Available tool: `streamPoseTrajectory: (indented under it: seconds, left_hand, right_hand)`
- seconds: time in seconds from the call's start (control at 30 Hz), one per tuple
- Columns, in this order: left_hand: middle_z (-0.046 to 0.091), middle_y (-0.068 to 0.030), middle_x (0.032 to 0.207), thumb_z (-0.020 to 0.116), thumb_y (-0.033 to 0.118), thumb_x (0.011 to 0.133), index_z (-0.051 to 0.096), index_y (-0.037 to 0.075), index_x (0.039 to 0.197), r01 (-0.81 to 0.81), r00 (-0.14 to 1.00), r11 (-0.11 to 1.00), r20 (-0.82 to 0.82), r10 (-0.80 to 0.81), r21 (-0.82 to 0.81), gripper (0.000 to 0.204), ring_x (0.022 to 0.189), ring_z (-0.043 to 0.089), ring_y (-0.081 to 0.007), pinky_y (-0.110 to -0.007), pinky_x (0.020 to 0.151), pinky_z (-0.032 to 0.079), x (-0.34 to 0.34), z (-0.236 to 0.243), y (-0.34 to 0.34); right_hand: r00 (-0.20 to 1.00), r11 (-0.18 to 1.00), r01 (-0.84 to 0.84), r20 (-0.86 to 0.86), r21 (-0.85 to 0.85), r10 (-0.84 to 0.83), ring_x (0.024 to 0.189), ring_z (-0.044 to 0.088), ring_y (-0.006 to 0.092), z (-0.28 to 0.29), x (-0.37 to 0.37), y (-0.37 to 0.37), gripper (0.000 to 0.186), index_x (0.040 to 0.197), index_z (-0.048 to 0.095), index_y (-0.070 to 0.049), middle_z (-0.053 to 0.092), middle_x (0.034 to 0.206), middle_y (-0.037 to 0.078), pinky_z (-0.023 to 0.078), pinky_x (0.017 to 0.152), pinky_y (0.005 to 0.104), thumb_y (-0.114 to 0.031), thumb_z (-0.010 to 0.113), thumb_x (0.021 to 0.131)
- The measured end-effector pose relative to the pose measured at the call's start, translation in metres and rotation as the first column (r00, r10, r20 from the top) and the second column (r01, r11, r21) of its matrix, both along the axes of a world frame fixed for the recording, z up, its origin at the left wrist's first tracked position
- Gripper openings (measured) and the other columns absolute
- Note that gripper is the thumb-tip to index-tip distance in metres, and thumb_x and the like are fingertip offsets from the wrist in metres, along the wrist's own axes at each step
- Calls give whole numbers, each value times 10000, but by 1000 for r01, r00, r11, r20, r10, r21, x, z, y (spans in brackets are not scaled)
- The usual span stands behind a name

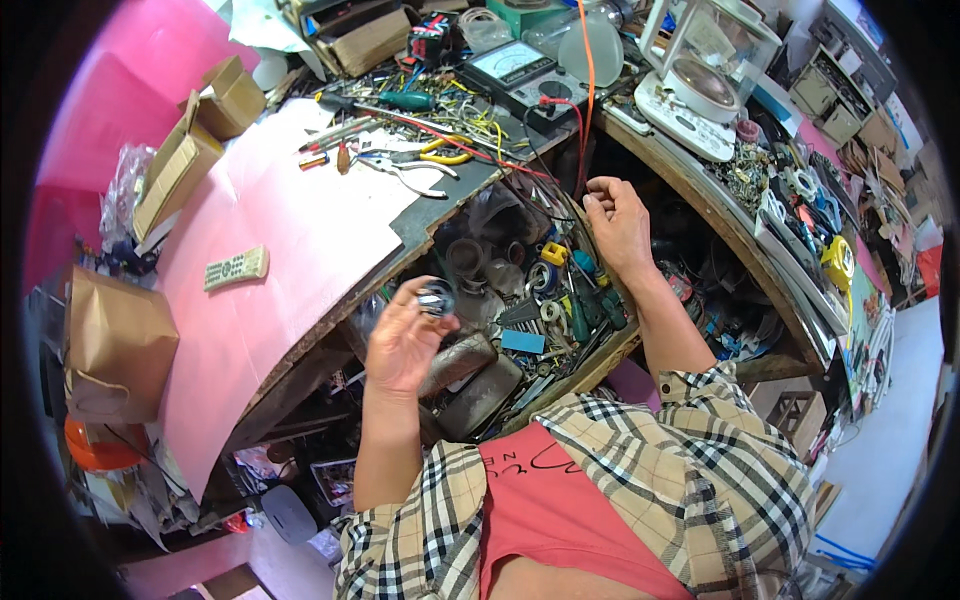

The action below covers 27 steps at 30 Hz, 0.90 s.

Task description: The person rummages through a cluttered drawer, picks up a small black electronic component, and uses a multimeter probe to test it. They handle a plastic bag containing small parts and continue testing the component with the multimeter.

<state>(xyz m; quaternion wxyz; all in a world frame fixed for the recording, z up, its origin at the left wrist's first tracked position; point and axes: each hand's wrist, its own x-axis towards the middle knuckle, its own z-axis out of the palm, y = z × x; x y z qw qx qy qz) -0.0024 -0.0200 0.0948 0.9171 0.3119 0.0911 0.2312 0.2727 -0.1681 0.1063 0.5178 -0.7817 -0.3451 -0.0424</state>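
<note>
My left hand (402, 345) is raised over the near-left edge of an open drawer. Its fingers and thumb grip a small round dark object with a shiny, pale middle (435, 298), blurred, perhaps a roll of tape. My right hand (618, 228) is above the drawer's right side, its fingers curled in and the thumb against them; whether anything is between them cannot be made out. Beside it hang the black and red test leads (560, 190) of an analog multimeter (525, 85). Below both hands, the drawer holds a light blue block (523, 342), a yellow piece (554, 254) and several tools.
Pliers (410, 172) and a green-handled screwdriver (405, 101) lie on the cluttered bench top. A remote control (237, 268) rests on the pink sheet (290, 220) at left. A white scale-like device (690, 110) stands at the back right, with a yellow tape measure (836, 262) farther right.
</note>
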Motion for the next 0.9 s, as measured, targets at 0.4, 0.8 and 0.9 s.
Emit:
streamPoseTrajectory:
  seconds: [0.4, 0.8, 0.9]
  left_hand:
    - [646, -90, 931, 487, 147, 935, 577, -25, 1123, 166, 981, 978, -77, -176, -127, 270, 778, 613, -189, -337, 734, 505, -8, -54, -33]
    - [640, -133, 931, 490, 157, 925, 580, -38, 1111, 128, 991, 977, -10, -132, -173, 283, 769, 600, -224, -351, 717, 494, -12, -72, -28]
    - [637, -130, 934, 487, 162, 927, 581, -47, 1117, 122, 991, 980, -28, -128, -155, 297, 772, 591, -219, -350, 722, 490, -12, -74, -28]
  right_hand:
    - [981, 999, -39, 189, 7, 37, 714, 569, 186, 7, 7, 40, 202, 1010, 614, -39, 563, 873, 97, 460, 658, 288, -167, 629, 854]
    - [889, 986, -154, 427, -61, 165, 898, 550, 336, 0, -38, 49, 368, 1120, 516, -42, 503, 987, 162, 476, 756, 392, -6, 636, 774]
    - [906, 978, -115, 386, -172, 175, 855, 583, 293, -8, -40, 50, 376, 1159, 536, -32, 541, 959, 153, 488, 722, 366, -24, 632, 796]
